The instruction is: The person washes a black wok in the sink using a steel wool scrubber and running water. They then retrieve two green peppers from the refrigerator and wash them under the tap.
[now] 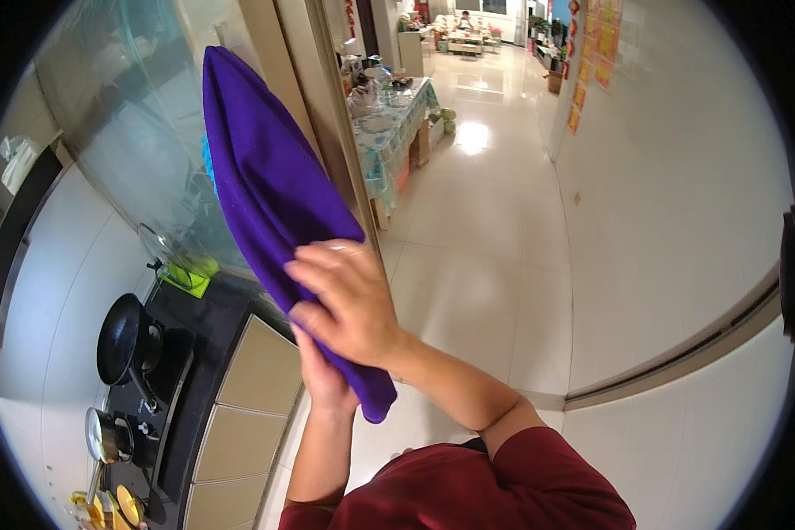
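A long folded purple cloth slants across the middle, its far end narrow and high, its near end hanging below my hands. From beneath, my left hand grips the lower part; the cloth covers most of its fingers. My right hand lies over the cloth just above, fingers apart and slightly blurred, touching its surface. Behind the cloth's left edge shows a bit of bright blue material, too covered to name.
At left, a black counter carries a dark wok and a saucepan on a stove. A glass panel stands behind the cloth beside a door frame. Beyond it, a cloth-covered table lines the tiled hallway; a person sits far off.
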The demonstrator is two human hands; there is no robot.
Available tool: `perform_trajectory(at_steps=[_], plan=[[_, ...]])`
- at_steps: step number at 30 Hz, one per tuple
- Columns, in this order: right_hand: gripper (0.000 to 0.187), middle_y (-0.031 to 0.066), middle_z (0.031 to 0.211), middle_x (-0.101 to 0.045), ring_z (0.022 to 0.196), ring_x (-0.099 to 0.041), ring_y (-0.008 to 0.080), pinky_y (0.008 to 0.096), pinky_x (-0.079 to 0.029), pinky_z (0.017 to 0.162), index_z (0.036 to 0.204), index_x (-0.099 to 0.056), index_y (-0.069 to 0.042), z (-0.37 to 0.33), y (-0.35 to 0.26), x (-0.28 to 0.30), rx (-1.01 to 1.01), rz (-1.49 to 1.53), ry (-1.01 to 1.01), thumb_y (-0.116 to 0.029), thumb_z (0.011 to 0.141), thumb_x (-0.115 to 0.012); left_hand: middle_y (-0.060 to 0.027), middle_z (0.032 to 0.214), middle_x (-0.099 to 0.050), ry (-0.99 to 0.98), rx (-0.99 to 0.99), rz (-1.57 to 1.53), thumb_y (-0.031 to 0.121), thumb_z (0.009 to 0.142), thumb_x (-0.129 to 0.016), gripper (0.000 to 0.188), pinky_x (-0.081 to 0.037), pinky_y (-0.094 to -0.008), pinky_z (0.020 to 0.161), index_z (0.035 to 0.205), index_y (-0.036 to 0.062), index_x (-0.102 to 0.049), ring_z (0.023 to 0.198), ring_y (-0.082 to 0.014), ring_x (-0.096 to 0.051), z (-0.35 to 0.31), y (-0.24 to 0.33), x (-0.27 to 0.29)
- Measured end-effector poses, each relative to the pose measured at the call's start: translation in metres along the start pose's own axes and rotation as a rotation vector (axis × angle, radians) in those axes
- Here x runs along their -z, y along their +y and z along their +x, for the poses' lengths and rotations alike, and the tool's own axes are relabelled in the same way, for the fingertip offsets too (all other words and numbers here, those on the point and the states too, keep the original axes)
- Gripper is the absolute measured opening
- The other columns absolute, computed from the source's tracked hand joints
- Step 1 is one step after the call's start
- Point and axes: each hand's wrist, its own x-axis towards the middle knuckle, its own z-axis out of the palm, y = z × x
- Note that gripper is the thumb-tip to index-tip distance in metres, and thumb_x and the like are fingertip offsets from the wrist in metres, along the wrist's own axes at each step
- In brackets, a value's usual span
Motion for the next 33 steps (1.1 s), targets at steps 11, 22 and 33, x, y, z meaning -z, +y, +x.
perform_trajectory(at_steps=[11,22,33], plan=[[0.065,0.0238,0.139,-0.036,0.132,-0.030,0.0374,0.0447,-0.024,0.109,0.136,-0.033,0.006,-0.084,0.091,0.025,-0.081,0.451,-0.648,-0.039,0.092,-0.049,-0.0048,0.112,-0.057,0.427,-0.578,0.651,0.035,0.099,-0.038,0.042,-0.041,-0.0306,0.091,0.120,0.0015,-0.051,0.102,-0.0160,-0.054,0.071,-0.037,0.028],[0.022,0.0086,0.097,-0.064,0.104,-0.053,0.0254,0.0494,-0.029,0.098,0.093,-0.061,-0.010,-0.113,0.258,0.126,-0.294,0.219,-0.771,-0.029,0.082,-0.064,-0.0053,0.107,-0.059,0.757,0.225,0.604,0.034,0.093,-0.048,0.036,-0.042,-0.0305,0.080,0.113,0.0062,-0.057,0.092,-0.0167,-0.056,0.050,-0.254,0.094],[0.021,0.0085,0.091,-0.064,0.101,-0.055,0.0250,0.0560,-0.028,0.100,0.096,-0.059,-0.010,-0.056,0.390,0.120,-0.239,0.045,-0.800,-0.026,0.082,-0.062,-0.0029,0.095,-0.056,0.550,-0.281,0.912,0.036,0.096,-0.046,0.035,-0.039,-0.0280,0.083,0.106,0.0046,-0.057,0.090,-0.0125,-0.050,0.331,-0.224,0.064]])
